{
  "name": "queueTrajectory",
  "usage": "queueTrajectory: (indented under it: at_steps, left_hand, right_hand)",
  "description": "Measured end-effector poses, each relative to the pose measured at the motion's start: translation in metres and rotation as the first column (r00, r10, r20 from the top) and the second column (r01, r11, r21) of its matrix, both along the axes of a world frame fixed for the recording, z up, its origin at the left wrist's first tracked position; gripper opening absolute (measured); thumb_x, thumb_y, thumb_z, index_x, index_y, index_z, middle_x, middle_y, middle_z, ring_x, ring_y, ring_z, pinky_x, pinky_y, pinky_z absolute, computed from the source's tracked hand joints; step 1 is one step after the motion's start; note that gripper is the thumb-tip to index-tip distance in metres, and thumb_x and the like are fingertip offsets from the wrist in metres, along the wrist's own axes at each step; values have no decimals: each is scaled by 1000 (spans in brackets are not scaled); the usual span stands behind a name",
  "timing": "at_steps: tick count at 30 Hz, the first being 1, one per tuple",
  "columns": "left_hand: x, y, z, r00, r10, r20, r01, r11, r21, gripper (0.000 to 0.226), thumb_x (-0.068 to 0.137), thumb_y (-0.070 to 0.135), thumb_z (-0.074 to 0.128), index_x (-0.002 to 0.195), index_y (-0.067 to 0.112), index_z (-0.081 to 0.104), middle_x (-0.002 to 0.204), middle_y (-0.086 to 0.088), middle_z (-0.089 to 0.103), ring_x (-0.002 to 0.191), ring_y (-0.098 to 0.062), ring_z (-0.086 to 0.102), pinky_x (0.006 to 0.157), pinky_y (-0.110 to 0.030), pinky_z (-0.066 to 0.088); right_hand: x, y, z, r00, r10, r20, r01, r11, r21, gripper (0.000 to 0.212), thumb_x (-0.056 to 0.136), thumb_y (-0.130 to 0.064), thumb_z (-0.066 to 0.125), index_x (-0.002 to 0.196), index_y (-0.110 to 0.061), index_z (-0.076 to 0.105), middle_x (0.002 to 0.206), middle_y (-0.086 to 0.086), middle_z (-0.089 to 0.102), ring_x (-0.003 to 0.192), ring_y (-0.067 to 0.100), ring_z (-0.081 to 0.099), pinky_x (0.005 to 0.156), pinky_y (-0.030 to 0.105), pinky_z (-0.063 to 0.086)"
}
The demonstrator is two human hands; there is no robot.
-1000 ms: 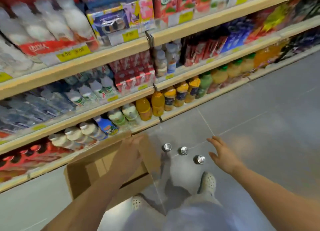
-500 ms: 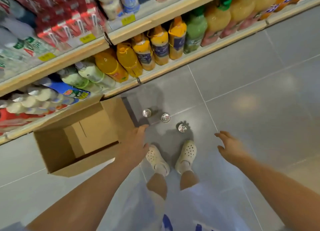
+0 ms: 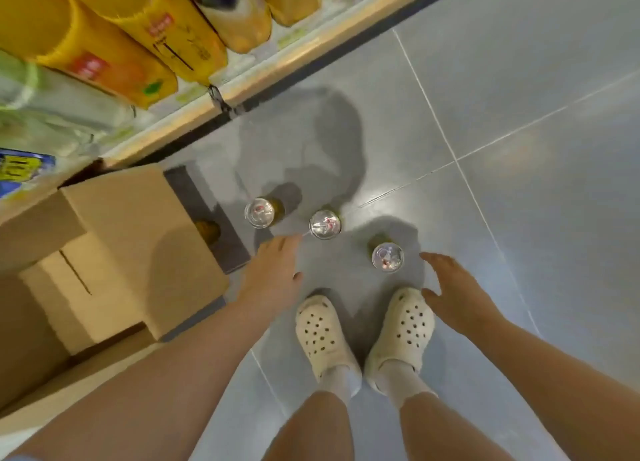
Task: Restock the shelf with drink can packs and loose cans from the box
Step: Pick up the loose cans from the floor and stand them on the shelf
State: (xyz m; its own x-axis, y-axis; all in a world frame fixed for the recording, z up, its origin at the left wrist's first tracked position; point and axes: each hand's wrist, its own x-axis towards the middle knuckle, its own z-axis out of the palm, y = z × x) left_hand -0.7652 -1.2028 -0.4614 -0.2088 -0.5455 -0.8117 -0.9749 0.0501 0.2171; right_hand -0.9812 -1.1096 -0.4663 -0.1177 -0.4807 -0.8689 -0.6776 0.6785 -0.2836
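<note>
three cans (image 3: 325, 224) on floor (image 3: 519, 79) | box (image 3: 131, 239) left of them | shelf (image 3: 263, 76) behind

Location: a shop aisle. Upper left of my view, a low shelf (image 3: 277, 69) stocked with rows of orange drink bottles (image 3: 114, 38); grey tiled floor (image 3: 519, 114); open cardboard box (image 3: 131, 239) at left.

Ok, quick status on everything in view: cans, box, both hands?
Left can: upright on floor, sealed.
Middle can: upright, sealed.
Right can: upright, sealed.
Cardboard box: on floor, flaps open.
Left hand: open, holding nothing.
Right hand: open, holding nothing.
Bottom shelf: stocked with bottles.
</note>
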Motion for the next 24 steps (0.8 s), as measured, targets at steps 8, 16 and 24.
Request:
queueTrajectory:
  at_steps: [8,16,24]
  left_hand:
    - [-29,2,-142,997,-19,-78,16,999,-36,94,78,6,67,142,39,7,153,1,-19,144,-25,-7,110,-37,31]
    - [-38,-3,-187,998,-24,-66,18,995,-94,68,80,5,63,132,30,28,147,-3,6,138,-28,12,105,-38,39]
    - [-19,13,-105,996,-5,-90,2,999,-33,63,82,7,61,132,31,32,142,1,16,135,-22,20,108,-35,38]
  right_hand:
    - [29,11,-134,993,-104,62,109,992,-68,86,81,-5,60,143,-32,7,155,0,-2,141,28,19,107,39,38]
    - [39,6,-177,997,-79,-2,79,993,-91,71,79,-21,67,138,-25,26,148,0,17,134,24,28,104,30,44]
    - [5,2,-95,993,-120,-9,119,988,-98,65,77,-14,67,133,-23,35,141,0,27,121,25,43,92,28,48]
